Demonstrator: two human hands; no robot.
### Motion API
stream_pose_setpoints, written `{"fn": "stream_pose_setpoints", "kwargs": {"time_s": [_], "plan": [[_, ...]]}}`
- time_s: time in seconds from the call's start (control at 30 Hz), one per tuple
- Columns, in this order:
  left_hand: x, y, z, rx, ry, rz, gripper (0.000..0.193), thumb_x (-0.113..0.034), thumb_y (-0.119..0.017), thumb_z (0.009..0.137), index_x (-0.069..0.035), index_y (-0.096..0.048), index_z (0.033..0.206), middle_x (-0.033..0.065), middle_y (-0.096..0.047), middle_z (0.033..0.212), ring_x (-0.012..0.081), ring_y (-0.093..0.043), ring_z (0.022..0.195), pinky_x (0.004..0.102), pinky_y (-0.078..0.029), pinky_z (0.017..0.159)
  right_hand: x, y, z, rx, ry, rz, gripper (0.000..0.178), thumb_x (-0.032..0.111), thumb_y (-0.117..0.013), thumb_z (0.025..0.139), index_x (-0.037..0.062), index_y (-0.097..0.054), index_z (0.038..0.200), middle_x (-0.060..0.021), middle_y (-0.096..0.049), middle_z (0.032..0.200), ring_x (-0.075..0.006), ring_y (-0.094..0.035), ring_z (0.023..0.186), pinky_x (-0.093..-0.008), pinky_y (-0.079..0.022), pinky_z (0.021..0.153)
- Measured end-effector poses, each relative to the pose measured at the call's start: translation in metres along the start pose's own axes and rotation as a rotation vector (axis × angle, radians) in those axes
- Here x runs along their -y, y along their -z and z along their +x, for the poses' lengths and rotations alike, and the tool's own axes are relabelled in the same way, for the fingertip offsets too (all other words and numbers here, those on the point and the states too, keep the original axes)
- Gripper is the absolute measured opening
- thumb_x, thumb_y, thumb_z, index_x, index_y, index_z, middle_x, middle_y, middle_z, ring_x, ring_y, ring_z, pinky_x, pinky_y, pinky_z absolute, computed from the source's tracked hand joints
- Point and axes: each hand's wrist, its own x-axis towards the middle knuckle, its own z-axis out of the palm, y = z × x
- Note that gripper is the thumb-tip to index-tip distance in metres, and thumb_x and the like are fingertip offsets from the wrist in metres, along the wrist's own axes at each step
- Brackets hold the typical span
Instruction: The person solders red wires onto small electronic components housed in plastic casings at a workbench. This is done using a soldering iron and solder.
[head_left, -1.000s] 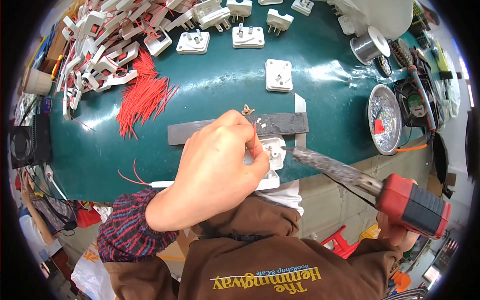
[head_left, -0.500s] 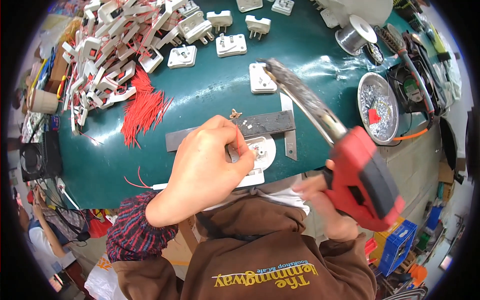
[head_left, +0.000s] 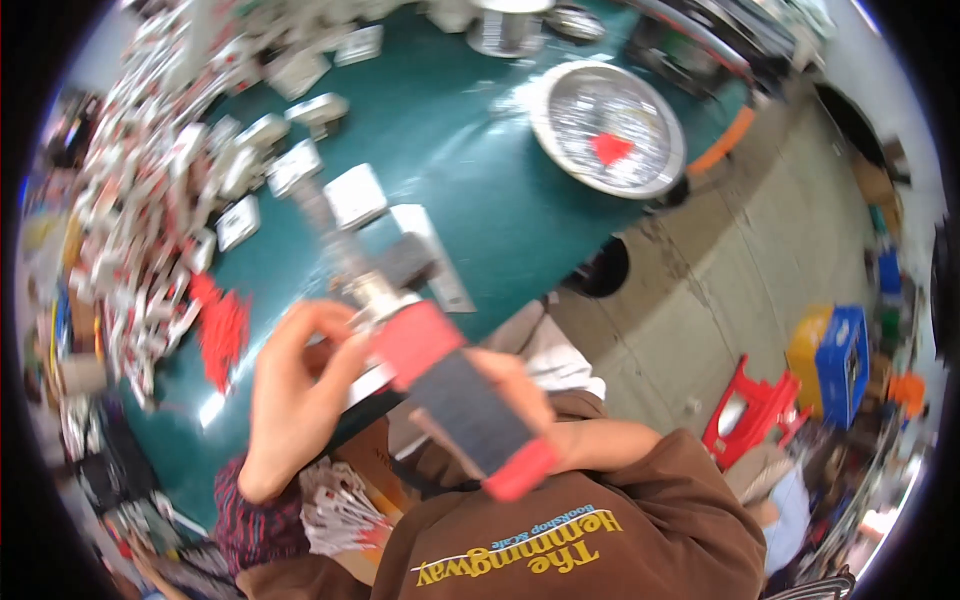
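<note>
My right hand (head_left: 525,392) grips a red and black soldering gun (head_left: 470,405), whose long metal tip slants forward and left over the green table. Beside the gun's front end is my left hand (head_left: 300,400), thumb and forefinger curled close together. Motion blur hides what those fingertips hold. A white plug housing (head_left: 368,383) shows partly beneath the left hand. A dark bar (head_left: 405,262) lies just beyond the gun, next to a flat metal strip (head_left: 434,258). Farther off rests a white plug piece (head_left: 355,197).
Red wires (head_left: 222,330) lie in a bundle left of my hands, beside a heap of white plug parts (head_left: 150,240). A metal bowl (head_left: 541,115) of silvery scraps stands far right, near a solder spool (head_left: 508,35). A red stool (head_left: 742,410) stands on the floor at right.
The view has swung to the right and blurred. My right hand has brought the soldering gun left, close to my left hand. The red wire pinched in my left hand earlier no longer shows.
</note>
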Motion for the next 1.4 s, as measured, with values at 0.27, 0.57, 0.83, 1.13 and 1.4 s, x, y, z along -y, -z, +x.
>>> {"fn": "stream_pose_setpoints", "kwargs": {"time_s": [0.27,0.57,0.83,1.13,1.4], "plan": [[0.015,0.028,-0.012,0.109,0.002,-0.19,0.025,-0.006,-0.058,0.085,0.008,-0.062,0.106,0.015,-0.054,0.123,0.0212,-0.052,0.111,0.0312,-0.036,0.097,0.029,-0.015,0.022,-0.345,0.051,0.351,0.054,0.008,-0.074,0.076,-0.0089,-0.049,0.121,-0.0183,-0.064,0.106,-0.0208,-0.068,0.085,-0.0282,-0.053,0.075],[0.013,0.015,0.011,0.095,-0.053,-0.233,0.008,0.001,-0.068,0.076,-0.001,-0.068,0.084,0.0094,-0.062,0.107,0.0058,-0.057,0.071,0.0192,-0.045,0.062,0.034,-0.002,0.019,-0.156,-0.281,0.175,0.047,0.008,-0.074,0.075,0.0024,-0.057,0.117,-0.0103,-0.067,0.098,-0.0174,-0.065,0.086,-0.0305,-0.051,0.074],[0.016,0.01,0.002,-0.007,0.094,-0.358,0.007,0.004,-0.068,0.076,0.001,-0.066,0.082,0.0086,-0.064,0.099,0.0057,-0.06,0.069,0.0215,-0.048,0.057,0.029,0.014,0.034,0.079,-0.064,0.028,0.025,0.006,-0.062,0.084,0.005,-0.061,0.109,-0.0158,-0.056,0.117,-0.0302,-0.053,0.106,-0.039,-0.043,0.086],[0.027,0.009,0.002,-0.07,-0.392,-0.015,0.015,0.0,-0.071,0.076,0.002,-0.061,0.086,0.0082,-0.06,0.084,0.0117,-0.062,0.065,0.0235,-0.049,0.055,0.032,0.012,0.032,0.06,-0.139,0.152,0.028,0.004,-0.058,0.085,0.0061,-0.059,0.114,-0.0186,-0.054,0.125,-0.027,-0.055,0.111,-0.0338,-0.044,0.089],[0.018,0.011,-0.005,-0.081,-0.33,0.139,0.016,-0.004,-0.075,0.072,0.0,-0.062,0.08,0.0082,-0.056,0.083,0.0129,-0.054,0.059,0.0243,-0.044,0.05,0.034,0.014,0.032,0.081,-0.164,0.062,0.026,0.011,-0.058,0.087,0.0082,-0.061,0.113,-0.017,-0.055,0.124,-0.0213,-0.059,0.096,-0.0293,-0.046,0.078]]}}
